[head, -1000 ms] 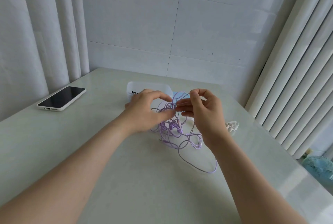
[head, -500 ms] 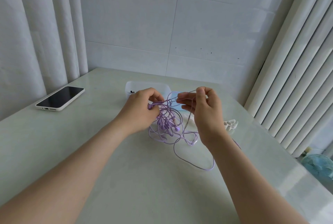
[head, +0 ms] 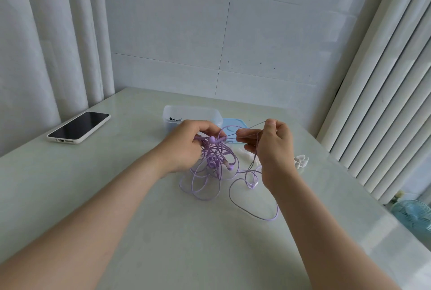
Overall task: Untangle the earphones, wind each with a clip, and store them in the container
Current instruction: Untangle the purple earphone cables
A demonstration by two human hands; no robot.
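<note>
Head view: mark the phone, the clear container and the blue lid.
phone (head: 79, 130), head view, middle of the dark screen.
clear container (head: 167, 114), head view, left wall below the rim.
blue lid (head: 233, 122), head view, bare far part of its top.

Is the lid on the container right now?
No, the blue lid lies on the table beside the open container.

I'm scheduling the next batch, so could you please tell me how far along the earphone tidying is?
Done: nothing visibly; the purple earphones are one tangle. In hand: the left hand grips the bundle while the right hand pinches one strand drawn out sideways. To do: finishing the untangling, winding with the white clips lying unused on the table, then storing in the clear container.
</note>
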